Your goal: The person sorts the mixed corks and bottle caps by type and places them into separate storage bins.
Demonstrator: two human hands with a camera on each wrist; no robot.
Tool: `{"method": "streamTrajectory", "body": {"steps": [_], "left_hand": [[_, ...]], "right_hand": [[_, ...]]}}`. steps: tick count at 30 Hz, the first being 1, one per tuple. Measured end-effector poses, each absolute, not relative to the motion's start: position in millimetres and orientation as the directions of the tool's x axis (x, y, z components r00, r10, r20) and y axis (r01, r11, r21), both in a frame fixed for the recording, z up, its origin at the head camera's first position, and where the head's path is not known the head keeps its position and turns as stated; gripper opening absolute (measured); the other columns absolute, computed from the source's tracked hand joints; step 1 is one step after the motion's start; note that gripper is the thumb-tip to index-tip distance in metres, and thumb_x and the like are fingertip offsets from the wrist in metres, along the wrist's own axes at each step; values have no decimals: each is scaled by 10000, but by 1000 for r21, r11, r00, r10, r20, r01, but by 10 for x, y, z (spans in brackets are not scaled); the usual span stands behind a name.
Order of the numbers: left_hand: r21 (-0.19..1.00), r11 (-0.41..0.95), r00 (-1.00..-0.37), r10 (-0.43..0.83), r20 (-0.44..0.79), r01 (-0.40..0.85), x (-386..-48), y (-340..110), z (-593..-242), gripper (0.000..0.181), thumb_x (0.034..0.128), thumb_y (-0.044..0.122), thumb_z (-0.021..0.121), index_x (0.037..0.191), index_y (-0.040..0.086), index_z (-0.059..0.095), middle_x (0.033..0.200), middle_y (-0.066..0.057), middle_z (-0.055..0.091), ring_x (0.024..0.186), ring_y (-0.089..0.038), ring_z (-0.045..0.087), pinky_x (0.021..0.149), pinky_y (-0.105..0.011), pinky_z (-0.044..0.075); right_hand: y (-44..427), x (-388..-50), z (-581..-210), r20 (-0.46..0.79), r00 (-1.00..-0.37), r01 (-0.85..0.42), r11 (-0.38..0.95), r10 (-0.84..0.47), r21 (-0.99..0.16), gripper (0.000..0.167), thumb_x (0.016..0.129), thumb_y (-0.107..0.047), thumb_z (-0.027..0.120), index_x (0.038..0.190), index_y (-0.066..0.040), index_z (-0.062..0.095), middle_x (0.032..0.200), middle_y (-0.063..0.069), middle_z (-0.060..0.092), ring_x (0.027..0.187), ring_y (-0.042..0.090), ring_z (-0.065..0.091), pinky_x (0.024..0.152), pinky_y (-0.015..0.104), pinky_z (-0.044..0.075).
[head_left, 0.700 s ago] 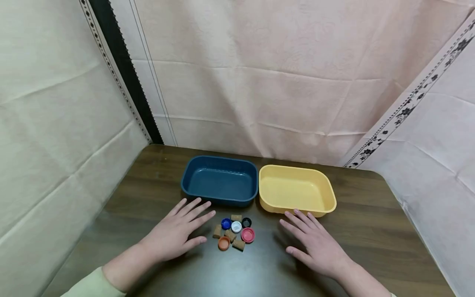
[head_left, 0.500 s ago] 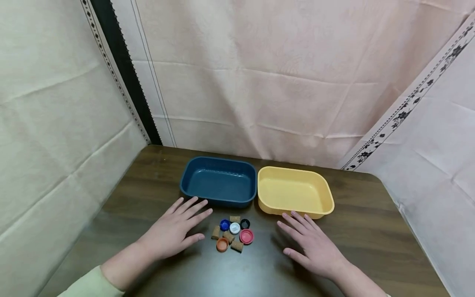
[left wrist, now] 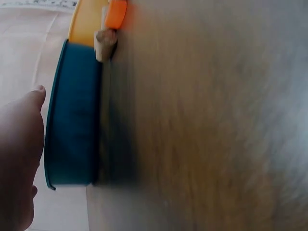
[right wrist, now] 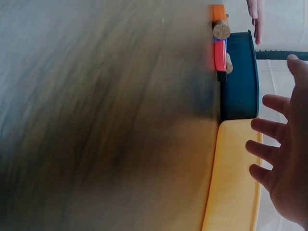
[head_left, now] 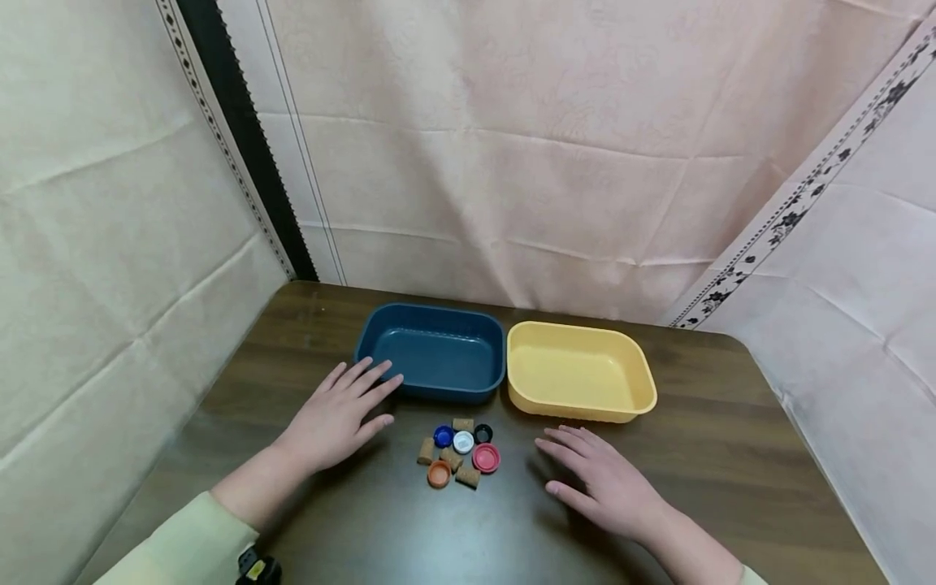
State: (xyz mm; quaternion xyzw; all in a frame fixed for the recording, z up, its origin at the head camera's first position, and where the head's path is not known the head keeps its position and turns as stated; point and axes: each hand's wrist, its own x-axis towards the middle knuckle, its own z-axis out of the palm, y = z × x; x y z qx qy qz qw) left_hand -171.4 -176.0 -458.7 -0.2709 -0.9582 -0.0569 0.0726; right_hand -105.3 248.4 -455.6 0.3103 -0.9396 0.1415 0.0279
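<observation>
Head: white cap (head_left: pixel 464 442), any lettering illegible

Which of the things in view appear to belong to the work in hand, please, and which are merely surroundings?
Likely part of the work, being nearest the left hand and right hand:
blue tray
yellow tray
five plastic caps
four corks

Probably just surroundings:
table
pale hanging cloth
small dark device, use unclear

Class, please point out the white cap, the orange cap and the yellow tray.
White cap (head_left: pixel 464 442), head view: its middle.
Orange cap (left wrist: pixel 115 14), left wrist view: its side.
Yellow tray (head_left: pixel 580 379), head view: its bare floor.
</observation>
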Motion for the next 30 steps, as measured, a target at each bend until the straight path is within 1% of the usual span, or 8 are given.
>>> {"method": "streamTrajectory", "body": {"steps": [5,8,11,14,19,21,26,30], "left_hand": [[62,859,-852,491,184,508,-1826,-1812,-4592,628,994,526,517,1553,292,348,1622,-22,273,1496,-316,195,1183,-577,157],[64,860,-853,488,184,506,-1882,-1829,-4600,625,1002,514,510,1558,292,333,1626,-25,263,1497,-313,189,1188,-566,151],[72,860,-855,487,177,505,-1931,-1829,-4610,617,1011,509,494,1563,300,316,1630,-23,250,1501,-309,177,1193,-557,141],[75,859,-855,489,170,506,-1964,-1820,-4616,609,1014,508,487,1562,304,317,1630,-26,250,1501,-313,176,1190,-563,152],[83,858,-858,492,148,507,-2003,-1784,-4632,596,1017,506,480,1559,317,320,1630,-28,248,1498,-323,182,1189,-570,143],[90,860,-861,488,143,503,-2006,-1781,-4641,587,1018,501,481,1556,318,329,1627,-31,255,1496,-329,188,1188,-575,140],[104,863,-866,480,139,495,-2013,-1788,-4659,571,1024,493,475,1552,325,337,1623,-28,265,1492,-332,200,1181,-585,155],[92,865,-866,481,138,494,-2039,-1803,-4672,564,1028,498,459,1553,338,328,1623,-20,269,1492,-327,204,1177,-586,172]], "right_hand": [[2342,-1085,-4561,114,-841,-535,783,-528,-316,503,916,-457,686,1363,-241,606,1300,-85,597,1193,115,547,1013,441,467],[2238,-1112,-4554,35,-875,-454,792,-483,-408,476,921,-447,683,1344,-241,609,1185,-116,625,1042,71,577,918,387,517],[2137,-1145,-4551,-38,-889,-379,782,-456,-495,465,934,-414,680,1345,-213,600,1024,-123,626,868,56,569,760,306,522],[2044,-1186,-4571,-99,-891,-317,763,-443,-564,463,939,-388,680,1348,-190,589,926,-122,601,769,68,552,653,259,488],[1926,-1259,-4636,-189,-890,-205,734,-416,-647,430,935,-375,688,1322,-215,592,875,-81,601,740,119,555,609,275,487],[1879,-1273,-4662,-199,-891,-186,727,-409,-660,412,928,-364,698,1302,-221,601,842,-68,598,715,128,551,587,278,477],[1766,-1288,-4686,-176,-911,-180,742,-374,-646,371,901,-340,733,1237,-222,627,760,-53,573,631,120,525,527,271,437],[1692,-1311,-4676,-193,-921,-154,771,-338,-617,375,871,-354,756,1201,-222,638,735,-45,561,615,130,518,517,278,422]]}}
